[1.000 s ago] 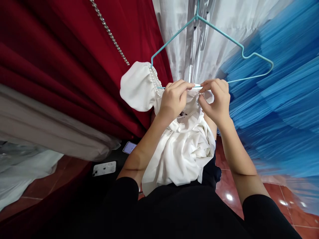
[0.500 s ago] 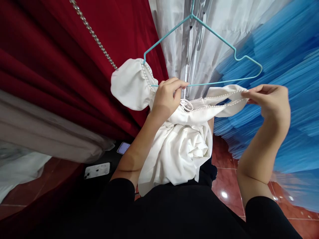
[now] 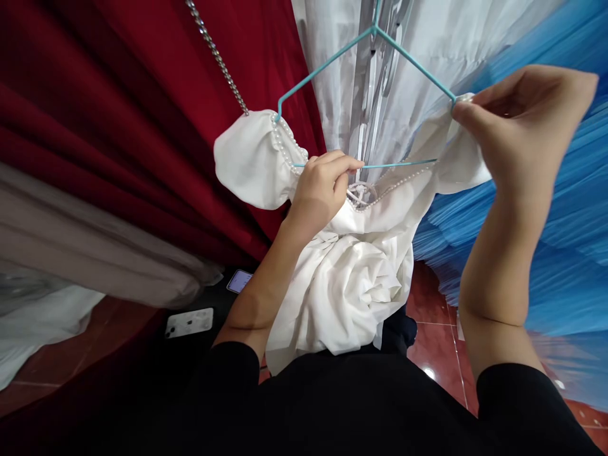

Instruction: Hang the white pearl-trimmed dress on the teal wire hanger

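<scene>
A white dress (image 3: 351, 285) with pearl trim hangs bunched below a light-blue hanger (image 3: 327, 64). One puffed strap sits over the hanger's left shoulder. My left hand (image 3: 323, 190) is closed on the dress's neckline and the hanger's lower bar, near the middle. My right hand (image 3: 517, 120) pinches the dress's other strap at the hanger's right shoulder; the hanger's right end is hidden behind the strap and hand. White cord loops lie inside the neckline.
Red fabric (image 3: 156, 95) and a beaded chain (image 3: 218, 57) are at the left, blue tulle (image 3: 570, 253) at the right. White fabric and a metal post stand behind. Two phones, one a white phone (image 3: 189, 323), lie on a black surface at lower left.
My right hand has moved up with the strap, bringing it from below the bar onto the hanger's right shoulder. My left hand keeps its grip near the middle.
</scene>
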A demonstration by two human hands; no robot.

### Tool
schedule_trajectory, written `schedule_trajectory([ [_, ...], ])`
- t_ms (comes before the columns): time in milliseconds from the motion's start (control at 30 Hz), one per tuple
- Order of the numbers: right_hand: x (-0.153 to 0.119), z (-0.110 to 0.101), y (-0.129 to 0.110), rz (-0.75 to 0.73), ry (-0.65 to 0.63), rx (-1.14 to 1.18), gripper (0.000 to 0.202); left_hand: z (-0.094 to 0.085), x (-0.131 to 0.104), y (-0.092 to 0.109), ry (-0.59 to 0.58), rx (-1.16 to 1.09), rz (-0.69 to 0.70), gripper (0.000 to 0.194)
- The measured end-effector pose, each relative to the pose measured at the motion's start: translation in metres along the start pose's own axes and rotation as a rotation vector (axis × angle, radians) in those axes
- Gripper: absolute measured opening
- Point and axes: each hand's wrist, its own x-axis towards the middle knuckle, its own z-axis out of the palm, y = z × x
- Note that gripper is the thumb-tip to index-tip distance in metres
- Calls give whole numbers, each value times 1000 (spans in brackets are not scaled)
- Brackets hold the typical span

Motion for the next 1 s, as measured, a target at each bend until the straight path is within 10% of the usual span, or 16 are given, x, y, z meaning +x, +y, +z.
schedule_trajectory([
  [233, -26, 21, -3, -233, 153, 222, 13, 1, -1, -1, -6, 53, -20, 37],
  [467, -80, 74, 5, -395, -420, 0, 23, 2, -2, 0, 10, 62, -3, 34],
  [600, -101, 94, 20, -376, -311, -32, 31, 0, -10, -3, 121, 90, 30, 33],
  [767, -103, 96, 22, -329, -248, -16, 26, -24, -12, -23, 561, 253, 9, 39],
  [1000, -103, 101, 23, -297, -222, -35, 25, -68, 20, -70, 560, 95, -194, 36],
])
